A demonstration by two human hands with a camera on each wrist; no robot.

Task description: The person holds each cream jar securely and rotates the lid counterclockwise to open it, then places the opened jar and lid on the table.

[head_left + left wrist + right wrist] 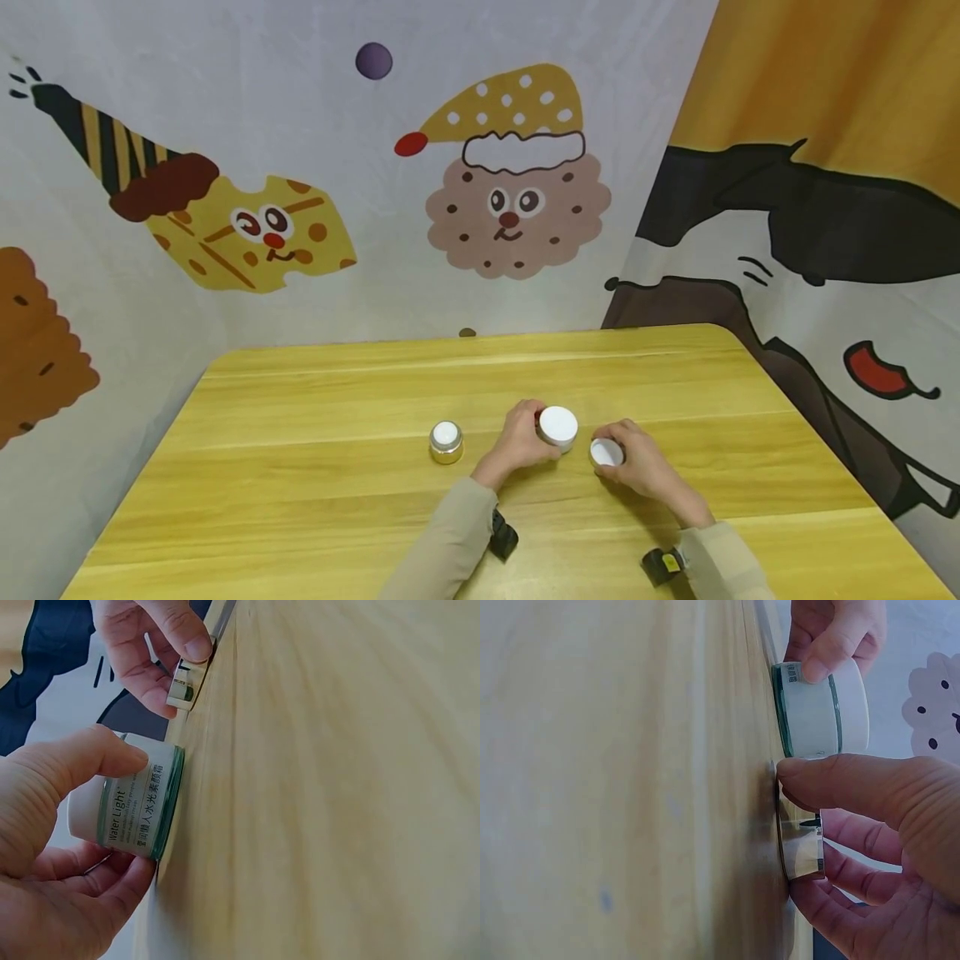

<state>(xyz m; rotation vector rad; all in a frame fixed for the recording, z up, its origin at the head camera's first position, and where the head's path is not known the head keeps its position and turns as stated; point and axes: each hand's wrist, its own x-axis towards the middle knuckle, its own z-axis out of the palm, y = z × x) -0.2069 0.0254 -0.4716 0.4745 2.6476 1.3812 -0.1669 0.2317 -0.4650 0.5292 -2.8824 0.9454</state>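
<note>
My left hand (pixel 520 439) grips a cream jar (pixel 558 427) with a wide white lid, thumb on one side and fingers on the other. In the left wrist view the jar's label (pixel 131 806) reads "Water Light", and its greenish glass base stands on the table. Just to the right, my right hand (pixel 641 462) holds a short, mirror-like gold lid (pixel 801 844) by its edges, low at the table surface. From above, this lid shows a white round face. Left of both hands stands a small gold jar (pixel 446 444) with a white top, untouched.
The wood-grain table (pixel 300 500) carries these items near its middle. Behind it hangs a pale cloth (pixel 315 50) with cartoon prints, and an orange cloth part (pixel 840 83) is at the right. A black device (pixel 504 536) sits at the left wrist, another (pixel 662 567) at the right.
</note>
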